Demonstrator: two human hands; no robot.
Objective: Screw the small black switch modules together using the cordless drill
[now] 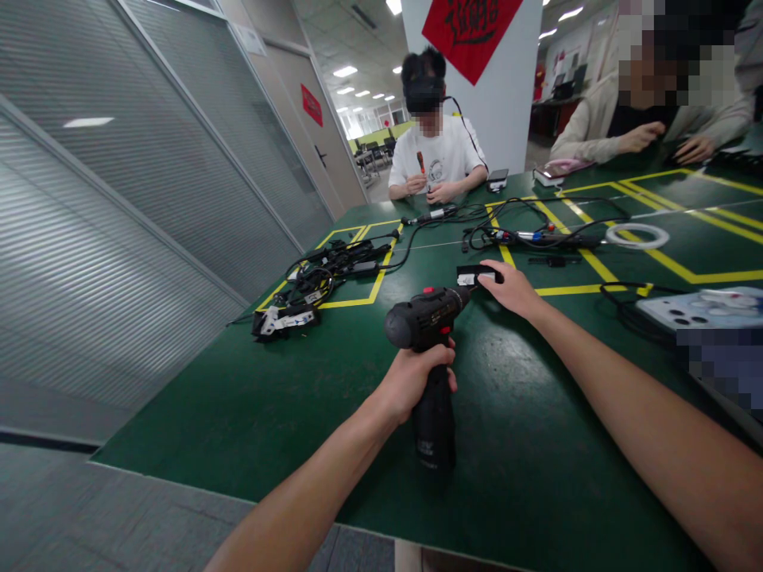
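My left hand (417, 379) is wrapped round the grip of a black cordless drill (426, 318) with red buttons. The drill's battery base hangs low over the green table (334, 381), and its chuck points away from me to the right. At the far end of the drill, my right hand (506, 287) has its fingers closed round a small black box-like piece (468, 271) with a white label. The drill's tip is close to this piece; whether they touch I cannot tell.
Bundled black cables (334, 270) lie at the left, beside a black-and-white strip (289, 319). Further right are a cabled pen-like tool (524, 237), a white ring coil (637, 235) and a phone (709, 306). A person opposite holds a screwdriver (420, 162); another person sits at the right.
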